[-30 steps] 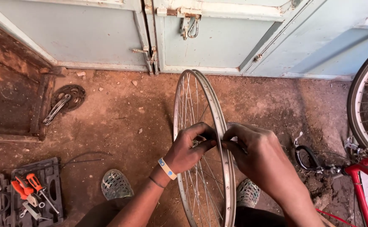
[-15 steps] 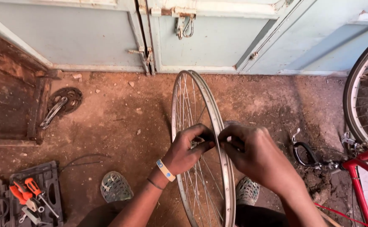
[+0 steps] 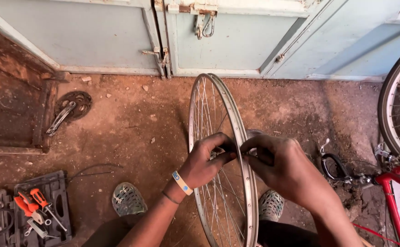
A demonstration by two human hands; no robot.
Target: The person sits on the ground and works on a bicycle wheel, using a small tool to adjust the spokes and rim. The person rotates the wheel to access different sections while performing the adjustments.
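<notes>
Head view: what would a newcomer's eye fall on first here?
A bare spoked bicycle wheel stands upright at centre on the dirt floor, with the left hand and right hand pinching at its rim. A red bicycle frame sits at right, and an open tool case lies lower left.

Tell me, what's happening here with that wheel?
A person is holding a bare silver spoked bicycle wheel upright on the brown dirt floor, between their feet. The left hand reaches through the spokes while the right hand meets it at the rim, both pinching something too small to make out. An open black tool case with orange-handled screwdrivers lies to the left, and a red bicycle frame stands on the right.
</notes>
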